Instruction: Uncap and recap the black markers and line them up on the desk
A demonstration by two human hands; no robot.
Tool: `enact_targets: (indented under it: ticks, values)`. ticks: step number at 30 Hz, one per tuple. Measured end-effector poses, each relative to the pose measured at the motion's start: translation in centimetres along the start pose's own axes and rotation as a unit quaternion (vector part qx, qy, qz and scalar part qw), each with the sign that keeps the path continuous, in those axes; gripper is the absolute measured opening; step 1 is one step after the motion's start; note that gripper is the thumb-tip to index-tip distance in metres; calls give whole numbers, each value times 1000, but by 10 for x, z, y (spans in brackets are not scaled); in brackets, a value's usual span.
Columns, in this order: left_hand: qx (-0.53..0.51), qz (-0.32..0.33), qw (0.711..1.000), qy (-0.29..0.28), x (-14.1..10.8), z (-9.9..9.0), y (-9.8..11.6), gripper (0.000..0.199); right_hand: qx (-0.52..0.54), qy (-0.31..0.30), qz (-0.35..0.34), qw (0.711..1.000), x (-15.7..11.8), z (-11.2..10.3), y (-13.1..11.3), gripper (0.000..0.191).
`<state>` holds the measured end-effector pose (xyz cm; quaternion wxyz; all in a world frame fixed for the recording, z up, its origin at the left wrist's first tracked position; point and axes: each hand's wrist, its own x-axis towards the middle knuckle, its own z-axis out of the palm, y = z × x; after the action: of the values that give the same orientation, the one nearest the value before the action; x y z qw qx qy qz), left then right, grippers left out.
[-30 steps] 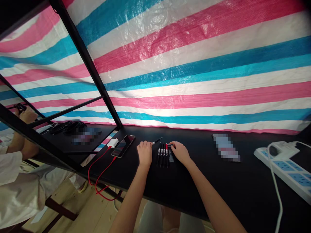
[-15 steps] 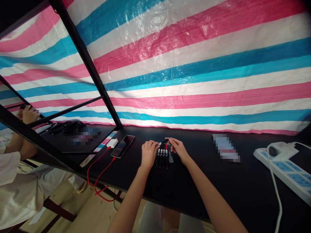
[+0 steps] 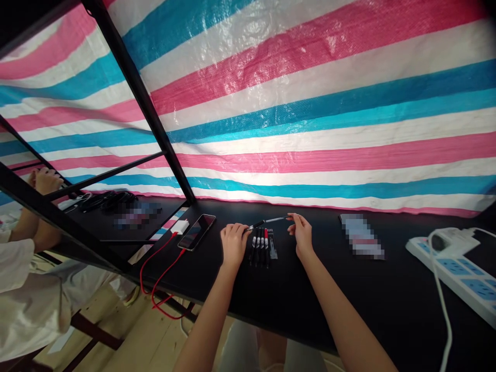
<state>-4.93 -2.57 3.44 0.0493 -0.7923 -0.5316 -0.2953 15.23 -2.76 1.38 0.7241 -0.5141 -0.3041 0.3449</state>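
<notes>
Between my hands a thin clear refill stretches out of a black pen barrel. My left hand is closed on the barrel. The fingertips of my right hand pinch the far end of the refill. Below them, several black pens with white markings lie side by side on the black table, one showing a red part. Several thin clear refills lie beside the pens, to their right.
A phone and white charger with red cables lie left. A blurred packet and white power strip lie right. Past a black metal frame, another person's hands show at far left.
My right hand has moved right, away from my left hand, and the refill now shows drawn out of the barrel. My left hand has shifted slightly left.
</notes>
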Motion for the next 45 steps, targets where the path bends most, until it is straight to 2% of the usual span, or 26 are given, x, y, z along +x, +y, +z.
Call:
enact_targets:
  ticks: [2, 4, 8, 12, 16, 21, 27, 35, 41, 45]
  values:
    - [14, -18, 1000, 2, 1, 1, -2, 24, 8, 42, 10, 999, 5, -5, 0, 37]
    - [28, -36, 999, 1, 1, 4, -4, 22, -11, 40, 17, 999, 8, -10, 1, 37]
    - [58, -59, 996, -23, 1, 13, -10, 21, -140, -60, 16, 988, 10, -13, 4, 34]
    - [84, -77, 991, -66, -1, 24, -15, 21, -294, -139, -37, 945, 4, -10, 9, 27]
    - [80, -75, 987, -114, -2, 28, -16, 21, -375, -174, -63, 908, -2, -5, 14, 23]
    - [75, -73, 984, -146, -1, 25, -15, 22, -398, -195, -46, 895, -3, -4, 17, 20]
    - [65, -64, 985, -146, -1, 25, -16, 31, -404, -207, -38, 890, -3, -4, 17, 18]
    - [46, -61, 986, -150, -1, 26, -14, 28, -431, -249, -39, 867, -2, -5, 16, 23]
    - [34, -60, 983, -172, 0, 25, -14, 25, -466, -234, -57, 851, -4, -3, 13, 21]
    - [24, -52, 983, -171, 0, 25, -15, 25, -491, -219, -56, 841, -8, -2, 9, 26]
